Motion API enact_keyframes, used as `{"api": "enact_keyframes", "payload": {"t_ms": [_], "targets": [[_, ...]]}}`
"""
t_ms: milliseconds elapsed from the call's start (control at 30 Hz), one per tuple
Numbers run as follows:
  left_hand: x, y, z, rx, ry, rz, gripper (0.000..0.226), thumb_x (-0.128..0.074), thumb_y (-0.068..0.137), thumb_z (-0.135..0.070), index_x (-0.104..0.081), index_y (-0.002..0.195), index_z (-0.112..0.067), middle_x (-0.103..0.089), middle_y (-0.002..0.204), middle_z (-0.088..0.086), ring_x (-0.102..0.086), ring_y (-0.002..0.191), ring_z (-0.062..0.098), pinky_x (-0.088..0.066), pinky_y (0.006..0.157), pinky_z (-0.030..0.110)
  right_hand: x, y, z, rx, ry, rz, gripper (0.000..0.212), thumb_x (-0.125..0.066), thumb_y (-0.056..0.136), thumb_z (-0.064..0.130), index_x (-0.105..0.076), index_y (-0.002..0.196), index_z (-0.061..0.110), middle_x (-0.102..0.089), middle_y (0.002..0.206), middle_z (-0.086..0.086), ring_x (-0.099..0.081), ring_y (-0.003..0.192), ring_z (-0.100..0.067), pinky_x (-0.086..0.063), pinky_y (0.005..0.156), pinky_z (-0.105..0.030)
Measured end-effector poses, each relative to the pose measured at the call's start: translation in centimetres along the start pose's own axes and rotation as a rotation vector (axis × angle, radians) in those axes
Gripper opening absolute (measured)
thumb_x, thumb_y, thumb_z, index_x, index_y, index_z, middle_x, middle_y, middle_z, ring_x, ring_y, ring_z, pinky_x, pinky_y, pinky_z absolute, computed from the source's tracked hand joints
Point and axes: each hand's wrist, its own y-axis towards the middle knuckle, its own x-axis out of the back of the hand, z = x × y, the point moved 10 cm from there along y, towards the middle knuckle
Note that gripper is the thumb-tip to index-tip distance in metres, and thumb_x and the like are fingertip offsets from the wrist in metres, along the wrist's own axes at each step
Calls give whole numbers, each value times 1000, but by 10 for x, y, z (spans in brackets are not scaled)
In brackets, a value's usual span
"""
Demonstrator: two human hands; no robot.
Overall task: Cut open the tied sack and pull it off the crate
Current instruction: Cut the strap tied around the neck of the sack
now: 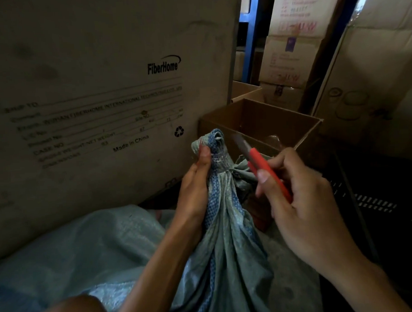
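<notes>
A pale green woven sack (229, 237) with a blue checked stripe stands in front of me, its neck gathered and bound with thin string (220, 163). My left hand (197, 187) grips the bunched neck just below and beside the tie, thumb up along the top tuft. My right hand (303, 198) holds a red utility knife (264, 169), whose blade points up and left, a short way to the right of the tie and apart from it. The crate under the sack is hidden by the cloth.
A large printed cardboard carton (91, 90) stands close on the left. An open brown box (265, 122) sits just behind the sack. Stacked cartons (290, 46) and a blue rack post (251, 31) fill the back. A black slotted plastic crate (379, 195) lies to the right.
</notes>
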Motion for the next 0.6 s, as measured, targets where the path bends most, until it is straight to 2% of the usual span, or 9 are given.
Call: {"api": "enact_keyframes", "payload": {"t_ms": [33, 233, 367, 600], "targets": [[-1, 0, 0, 4, -2, 3, 61, -46, 94, -61, -67, 125, -13, -77, 113, 11, -74, 106, 27, -52, 103, 50, -5, -2, 0, 10, -61, 10, 9, -48, 99, 39, -51, 97, 30, -65, 73, 8, -62, 54, -8, -49, 44, -22], [-4, -1, 0, 1, 26, 20, 63, -42, 96, -60, -69, 122, -10, -78, 108, 12, -75, 101, 25, -55, 100, 47, -16, -6, -5, 18, -179, 46, 8, -47, 99, 43, -47, 97, 34, -61, 71, 12, -62, 60, -7, -40, 42, -14], [-4, -1, 1, 4, 31, 32, 62, -42, 95, -61, -68, 123, -11, -78, 107, 11, -76, 98, 24, -57, 96, 46, -17, -6, -3, 28, -170, 41, 7, -48, 99, 41, -48, 97, 34, -60, 70, 13, -62, 64, -3, -40, 43, -13], [-10, -4, 2, -10, 33, 62, 57, -43, 97, -56, -67, 124, -11, -78, 108, 11, -76, 98, 22, -61, 90, 38, -15, -3, -3, 30, -158, 27, 7, -50, 99, 39, -49, 97, 33, -65, 75, 13, -61, 58, -4, -39, 45, -13]]}}
